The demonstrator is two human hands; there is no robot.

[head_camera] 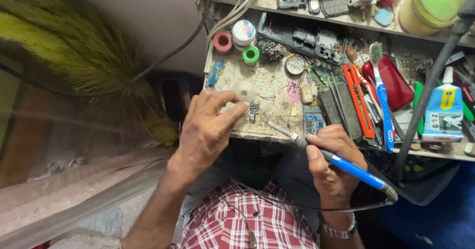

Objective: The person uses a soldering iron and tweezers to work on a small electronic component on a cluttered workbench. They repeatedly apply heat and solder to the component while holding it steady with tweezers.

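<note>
My right hand grips a blue-handled soldering iron, its metal tip pointing left over the worn bench top. My left hand rests at the bench's front left edge, its fingers pinching a small translucent round cap. A small metal part lies just right of my left fingertips. A small circuit board lies above my right hand.
Tape rolls, a green spool, a white tin, an opened phone body, an orange knife, a toothbrush, a red case and a glue bottle crowd the bench. A straw broom lies left.
</note>
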